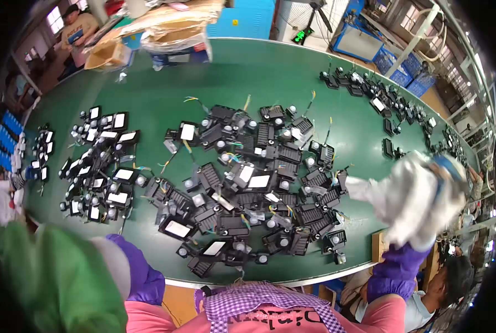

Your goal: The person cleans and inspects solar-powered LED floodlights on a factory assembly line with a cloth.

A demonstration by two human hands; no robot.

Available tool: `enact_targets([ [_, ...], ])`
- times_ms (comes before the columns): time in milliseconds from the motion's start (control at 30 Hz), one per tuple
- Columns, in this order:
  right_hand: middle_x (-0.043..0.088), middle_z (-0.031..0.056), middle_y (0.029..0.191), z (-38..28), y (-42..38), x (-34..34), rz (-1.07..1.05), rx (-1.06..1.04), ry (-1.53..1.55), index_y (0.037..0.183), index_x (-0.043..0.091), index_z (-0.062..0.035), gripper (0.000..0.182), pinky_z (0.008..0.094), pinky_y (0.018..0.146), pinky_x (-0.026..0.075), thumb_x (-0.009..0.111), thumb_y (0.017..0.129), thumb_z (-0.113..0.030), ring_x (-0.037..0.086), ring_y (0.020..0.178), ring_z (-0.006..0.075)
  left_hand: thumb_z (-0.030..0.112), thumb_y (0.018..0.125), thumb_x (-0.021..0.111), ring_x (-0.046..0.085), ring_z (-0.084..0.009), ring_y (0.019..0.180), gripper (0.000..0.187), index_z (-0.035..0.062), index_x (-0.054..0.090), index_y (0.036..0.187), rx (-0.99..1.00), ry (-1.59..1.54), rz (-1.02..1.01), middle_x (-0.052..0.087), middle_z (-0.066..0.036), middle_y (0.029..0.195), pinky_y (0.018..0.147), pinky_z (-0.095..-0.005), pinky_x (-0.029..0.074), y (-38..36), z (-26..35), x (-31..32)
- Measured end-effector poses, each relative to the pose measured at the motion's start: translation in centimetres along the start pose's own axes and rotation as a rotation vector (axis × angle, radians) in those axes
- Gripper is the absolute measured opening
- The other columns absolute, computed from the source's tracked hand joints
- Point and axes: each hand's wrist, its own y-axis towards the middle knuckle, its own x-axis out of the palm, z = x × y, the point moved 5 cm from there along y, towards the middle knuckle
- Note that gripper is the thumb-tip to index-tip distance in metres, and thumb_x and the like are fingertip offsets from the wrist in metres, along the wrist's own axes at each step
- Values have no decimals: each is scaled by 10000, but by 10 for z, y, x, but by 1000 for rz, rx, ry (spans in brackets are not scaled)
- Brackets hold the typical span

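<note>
My right hand, in a white glove below a purple sleeve cover, is raised over the right side of the green table. Its fingers are smeared by motion, and one reaches left toward the edge of a big pile of black lamp units with loose coloured wires. My left hand is low at the left, large and blurred, in a green and whitish covering; its fingers cannot be made out. Nearest to it lies a second heap of black units.
More black units lie along the table's right edge. Cardboard boxes stand at the far edge. One person sits at the far left; another is close by at lower right. Blue crates are beyond the table.
</note>
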Motion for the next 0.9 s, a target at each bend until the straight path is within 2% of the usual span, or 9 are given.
enact_targets([
  [200,634,95,1033,-59,-95,-73,278,75,58,1072,586,32,212,275,818,511,592,864,-8,637,901,192,150,809,700,629,-265,1031,317,-9,634,1075,103,65,-46,652,-157,1111,912,-385,503,4,35,-95],
  [500,636,103,1025,-105,-200,-104,370,278,98,1089,579,31,228,283,802,521,601,869,-23,642,882,197,160,821,685,612,-273,1066,356,-10,608,1125,161,95,-78,635,-163,1147,936,-389,489,19,73,-173],
  [667,638,108,1020,-105,-197,-58,270,385,231,1098,574,31,237,287,793,526,606,871,-31,645,872,200,165,828,677,603,-277,1086,378,-11,594,1152,163,130,-53,625,-167,1166,949,-390,481,29,84,-188],
  [767,638,111,1017,-103,-167,-22,175,475,312,1104,572,30,243,290,788,529,609,873,-36,647,866,201,168,832,672,597,-279,1097,391,-11,585,1169,99,190,-65,620,-169,1178,957,-391,477,48,86,-180],
  [900,640,115,1014,-99,-141,-15,115,477,343,1111,568,30,251,293,781,534,613,875,-43,649,857,204,172,837,666,590,-283,1113,409,-11,574,1191,-21,136,-114,612,-172,1194,968,-393,471,56,103,-160],
])
